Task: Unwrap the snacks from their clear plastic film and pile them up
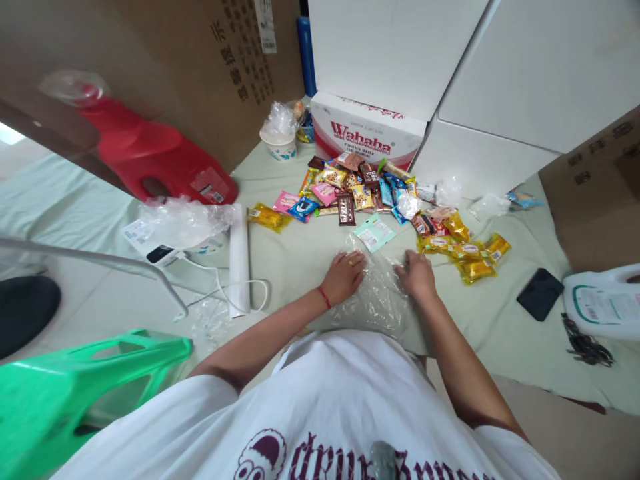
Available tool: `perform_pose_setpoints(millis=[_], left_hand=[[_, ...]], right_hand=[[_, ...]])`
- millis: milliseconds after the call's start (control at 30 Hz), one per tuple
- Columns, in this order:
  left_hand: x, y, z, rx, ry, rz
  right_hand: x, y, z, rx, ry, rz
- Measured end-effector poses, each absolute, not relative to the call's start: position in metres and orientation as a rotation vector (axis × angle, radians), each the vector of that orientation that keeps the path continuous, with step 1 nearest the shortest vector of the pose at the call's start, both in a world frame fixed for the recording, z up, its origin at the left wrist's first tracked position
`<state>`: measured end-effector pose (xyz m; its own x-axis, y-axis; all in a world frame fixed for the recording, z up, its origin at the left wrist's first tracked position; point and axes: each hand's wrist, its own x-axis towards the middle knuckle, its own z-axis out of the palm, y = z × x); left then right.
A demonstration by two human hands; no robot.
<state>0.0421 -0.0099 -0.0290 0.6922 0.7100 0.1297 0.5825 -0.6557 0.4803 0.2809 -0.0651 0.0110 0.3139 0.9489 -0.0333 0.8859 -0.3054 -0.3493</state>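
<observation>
A clear plastic bag (377, 303) lies flat on the pale green cloth, close in front of my body. My left hand (346, 272), with a red cord at its wrist, rests on the bag's left side with its fingers stretched out. At the opposite edge is my right hand (419, 272), thumb and forefinger apart and touching or nearly touching the film. Just beyond the bag lies a mint-green packet (375, 232). Behind it spreads a pile of small wrapped snacks (346, 208), and yellow-wrapped pieces (470, 251) lie to the right.
A Wahaha carton (367, 130) stands behind the snacks, near a paper cup (279, 143). On the left are a red jug (160, 157), a white roll (239, 263), a cable and a green stool (90, 380). A black phone (540, 294) and white jug (605, 300) are at right.
</observation>
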Motion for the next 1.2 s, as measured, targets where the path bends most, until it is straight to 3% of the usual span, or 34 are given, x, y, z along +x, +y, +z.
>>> perform_pose_setpoints(millis=[200,400,633,800,1000,1200], left_hand=[[0.018,-0.007,-0.025,2.640,1.039,0.360],[0.004,0.001,-0.023,2.561,1.203,0.338],[-0.005,0.003,-0.023,2.591,1.201,0.280],[-0.005,0.003,-0.023,2.575,1.205,0.281],[-0.005,0.002,-0.022,2.565,1.225,0.316],[-0.004,0.002,-0.021,2.588,1.240,0.282]], right_hand=[[0.323,-0.057,0.000,-2.215,-1.648,0.535],[0.369,-0.018,0.020,-2.285,-1.688,0.801],[0.330,0.059,0.058,-2.295,-1.849,0.167],[0.280,0.114,0.055,-2.089,-2.082,-0.173],[0.314,0.134,0.061,-2.125,-1.716,-0.130],[0.320,0.031,0.085,-1.807,-1.600,-0.005]])
